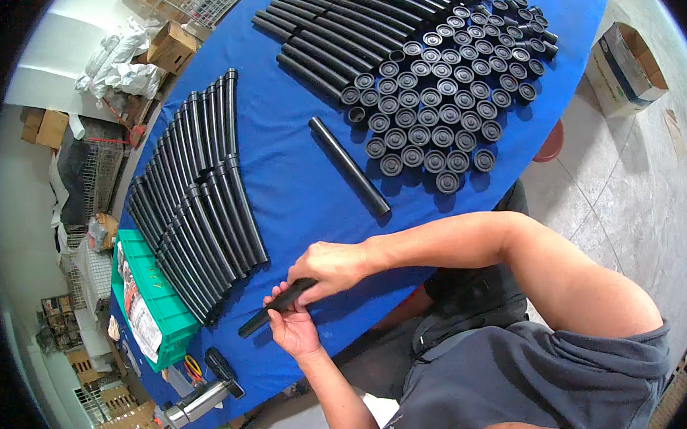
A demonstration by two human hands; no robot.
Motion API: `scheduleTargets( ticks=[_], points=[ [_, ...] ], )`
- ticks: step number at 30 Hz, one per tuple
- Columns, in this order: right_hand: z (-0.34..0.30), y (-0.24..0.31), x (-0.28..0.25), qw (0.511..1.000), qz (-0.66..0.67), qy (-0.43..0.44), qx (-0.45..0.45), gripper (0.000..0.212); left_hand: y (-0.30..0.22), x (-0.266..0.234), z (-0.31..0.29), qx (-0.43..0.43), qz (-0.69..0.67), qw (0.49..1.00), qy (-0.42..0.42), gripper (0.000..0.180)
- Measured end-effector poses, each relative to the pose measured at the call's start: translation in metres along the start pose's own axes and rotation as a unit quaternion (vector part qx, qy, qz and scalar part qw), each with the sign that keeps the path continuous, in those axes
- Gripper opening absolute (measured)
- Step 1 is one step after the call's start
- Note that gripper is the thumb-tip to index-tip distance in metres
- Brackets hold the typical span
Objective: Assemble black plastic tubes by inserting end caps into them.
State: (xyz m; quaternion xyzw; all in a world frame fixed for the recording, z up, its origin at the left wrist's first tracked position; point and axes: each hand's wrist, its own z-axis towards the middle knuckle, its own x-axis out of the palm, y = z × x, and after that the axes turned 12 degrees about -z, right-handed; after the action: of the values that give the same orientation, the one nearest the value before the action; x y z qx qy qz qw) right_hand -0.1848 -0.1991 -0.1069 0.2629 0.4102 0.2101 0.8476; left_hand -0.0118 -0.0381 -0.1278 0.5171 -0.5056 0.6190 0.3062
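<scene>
My left hand (294,331) is closed around a short black tube (257,322) near the table's front edge, palm turned up. Over the tube's other end, my right hand (330,268) is closed from above, hiding that end. A loose black tube (350,168) lies alone on the blue cloth (276,163), beyond my hands. To the left, black tubes (199,201) lie side by side in two rows, with wider ends. Many round black caps (430,116) with ringed tops stand clustered at the right. Behind them, more black tubes (330,28) lie in rows.
At the table's left edge sits a green crate (177,318) with papers on its side. Near it lie scissors (192,367) with yellow-orange handles and a silver-and-black cylindrical tool (201,402). An open cardboard box (624,75) stands on the floor at right, near a reddish round object (550,143).
</scene>
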Motion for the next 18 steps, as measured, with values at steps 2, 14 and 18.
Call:
scheduleTargets(
  ticks=[2,14,18],
  points=[
    [0.004,-0.005,-0.002,0.995,0.043,0.066,0.055,0.037,0.001,0.003,0.001,0.021,0.051,0.998,-0.012,0.028],
    [0.001,0.002,0.001,0.997,-0.061,-0.027,-0.029,0.035,-0.001,-0.004,0.001,0.015,0.000,1.000,-0.016,0.031],
    [0.004,0.008,-0.004,1.000,-0.009,-0.028,0.003,0.031,-0.004,-0.003,0.000,-0.003,-0.026,1.000,0.011,0.032]
  ],
)
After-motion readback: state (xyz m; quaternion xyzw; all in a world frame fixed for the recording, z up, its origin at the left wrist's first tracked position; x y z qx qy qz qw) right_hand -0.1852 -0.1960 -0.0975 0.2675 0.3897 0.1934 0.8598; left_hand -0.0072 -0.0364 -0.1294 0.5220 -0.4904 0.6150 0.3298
